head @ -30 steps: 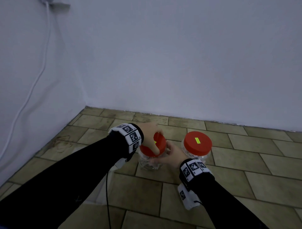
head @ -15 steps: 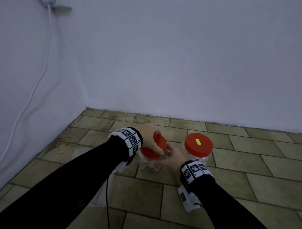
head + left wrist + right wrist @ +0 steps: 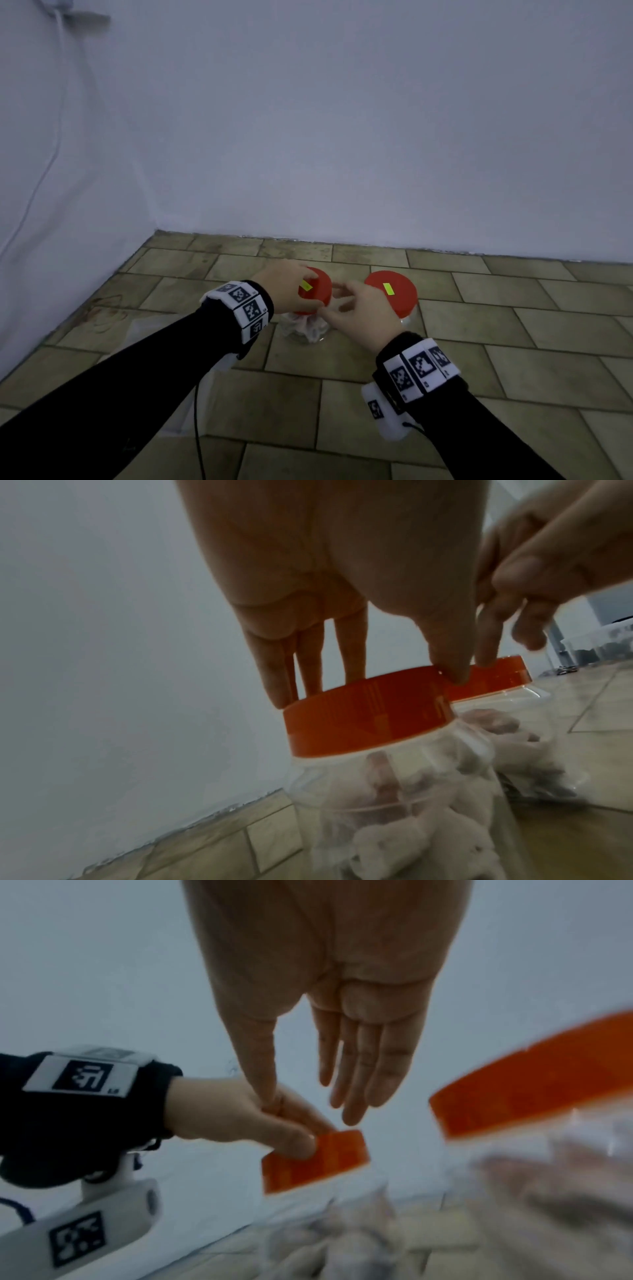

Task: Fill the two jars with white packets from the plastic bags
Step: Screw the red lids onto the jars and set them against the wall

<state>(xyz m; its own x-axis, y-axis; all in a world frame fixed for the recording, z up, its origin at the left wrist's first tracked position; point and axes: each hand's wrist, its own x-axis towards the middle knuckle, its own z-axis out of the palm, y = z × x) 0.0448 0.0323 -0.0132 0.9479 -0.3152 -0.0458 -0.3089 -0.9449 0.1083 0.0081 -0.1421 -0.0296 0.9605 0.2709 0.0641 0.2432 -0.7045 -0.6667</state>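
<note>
Two clear jars with red lids stand side by side on the tiled floor near the wall corner. My left hand (image 3: 287, 286) grips the left jar's lid (image 3: 318, 287) from above, fingertips on the far rim and thumb (image 3: 448, 653) on the near rim. White packets (image 3: 404, 831) show through the left jar (image 3: 305, 332). My right hand (image 3: 356, 305) hovers between the jars with straight fingers (image 3: 369, 1069) and holds nothing. It partly covers the right jar's lid (image 3: 397, 291), which is on its jar.
White walls meet in a corner at back left; a white cable (image 3: 51, 144) runs down the left wall. A pale plastic bag (image 3: 212, 387) lies on the floor under my left forearm. A clear container (image 3: 599, 642) stands farther right.
My right hand has let go of the left jar's body and lifted away to the right, fingers straightened. My left hand has stayed on the left lid.
</note>
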